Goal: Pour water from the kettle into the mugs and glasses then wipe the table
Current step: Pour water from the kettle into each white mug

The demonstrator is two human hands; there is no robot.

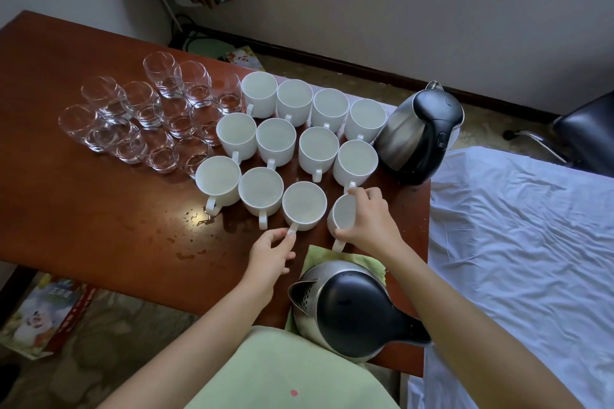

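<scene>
Bedroom: white-sheeted bed (531,242) beside wooden table (83,192)

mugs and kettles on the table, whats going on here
A person is arranging white mugs on a brown table. The left hand pinches one mug's handle; the right hand grips the rim of the nearest mug. Both kettles are set down, and spilled drops are not yet wiped.

I have only one view, from the camera on the person's head. It looks forward and steeply down over the tabletop (83,209), close enough that both forearms reach in from the bottom edge. The wide lens also takes in the wall (432,10) beyond and the bed (531,242) to the right.
</scene>
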